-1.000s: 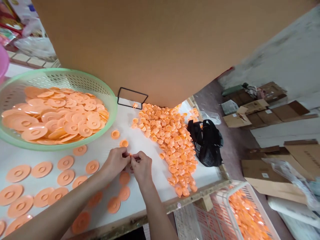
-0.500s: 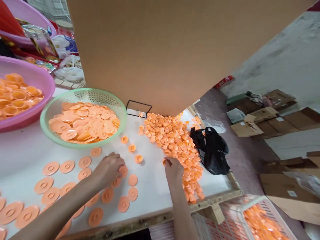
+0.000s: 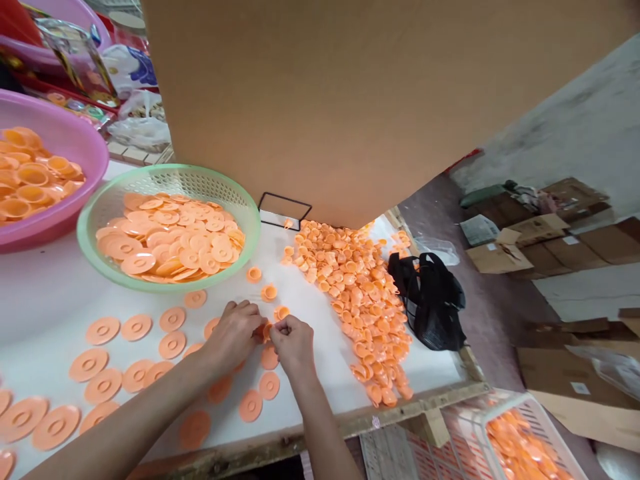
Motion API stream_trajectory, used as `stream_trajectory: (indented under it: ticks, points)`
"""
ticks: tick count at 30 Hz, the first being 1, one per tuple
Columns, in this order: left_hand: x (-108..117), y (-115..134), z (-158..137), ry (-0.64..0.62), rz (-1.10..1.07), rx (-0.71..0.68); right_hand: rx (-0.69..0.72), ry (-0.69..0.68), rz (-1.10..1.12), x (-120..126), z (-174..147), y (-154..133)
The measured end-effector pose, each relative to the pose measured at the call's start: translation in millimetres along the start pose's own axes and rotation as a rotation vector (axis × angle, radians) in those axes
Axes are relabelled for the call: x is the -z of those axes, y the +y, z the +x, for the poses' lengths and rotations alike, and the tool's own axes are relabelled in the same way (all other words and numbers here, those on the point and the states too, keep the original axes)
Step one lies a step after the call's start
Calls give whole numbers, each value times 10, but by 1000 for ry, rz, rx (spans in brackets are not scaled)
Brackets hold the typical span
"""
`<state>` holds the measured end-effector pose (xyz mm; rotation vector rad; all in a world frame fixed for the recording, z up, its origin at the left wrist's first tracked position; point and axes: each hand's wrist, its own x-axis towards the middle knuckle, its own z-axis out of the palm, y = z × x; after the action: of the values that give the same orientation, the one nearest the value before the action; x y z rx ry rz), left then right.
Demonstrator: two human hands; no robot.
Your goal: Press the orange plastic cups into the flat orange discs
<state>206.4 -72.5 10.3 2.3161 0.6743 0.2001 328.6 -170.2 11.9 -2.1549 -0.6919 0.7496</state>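
My left hand (image 3: pixel 236 337) is closed on a small orange plastic piece (image 3: pixel 262 331), which looks like a toy saucer, mostly covered by the fingers. Fingertips of my right hand (image 3: pixel 296 345) pinch together against it; a small orange cup seems to be in them, largely hidden. Right behind the hands, three small orange toy cups (image 3: pixel 269 293) stand in a row on the white table. Flat orange saucers (image 3: pixel 102 330), each with a raised ring, lie spread around and under my left arm. To the right is a big heap of small orange cups (image 3: pixel 350 273).
A green basket (image 3: pixel 245 257) of saucers and a pink basin (image 3: pixel 97 157) of larger orange cups stand at the left. A large cardboard sheet (image 3: pixel 310 113) rises behind. A black bag (image 3: pixel 433 307) lies at the right edge, above a crate (image 3: pixel 480 427) of orange pieces.
My right hand has moved left from the edge of the cup heap to meet my left hand. My left hand has shifted slightly right, and the view has turned a little.
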Motion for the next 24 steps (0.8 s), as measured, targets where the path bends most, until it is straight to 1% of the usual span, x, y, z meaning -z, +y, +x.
stream_trajectory:
  ticks: [3,6,7,9,11,14,16,18,19,20,21,22,24]
  points:
    - [52,17,49,-39,-171,88,54,-18,-55,5,16,-5]
    - [81,70,127,-59,-369,267,90,-30,-90,14,8,-54]
    - [79,89,146,-55,-394,318,103,-33,-99,12,1,-73]
    - [53,112,156,-41,-390,376,119,-35,-107,-7,-21,-103]
    - [13,110,125,-29,-382,391,130,-25,-115,-47,-55,-115]
    - [-44,88,38,6,-378,378,142,16,-125,-139,-117,-99]
    - [-71,87,-1,23,-343,370,135,25,-93,-177,-141,-73]
    - [-88,100,2,21,-281,354,118,-42,-30,-131,-123,-38]
    - [-88,105,23,22,-241,343,104,-84,-11,-62,-91,-17]
    - [-79,105,54,33,-203,332,88,-95,-14,43,-43,6]
    - [-58,99,93,55,-173,329,80,-58,-46,178,22,32]
    - [-25,84,133,82,-160,330,72,28,-107,335,100,61]
    - [74,36,196,152,-181,339,96,349,-311,672,280,130]
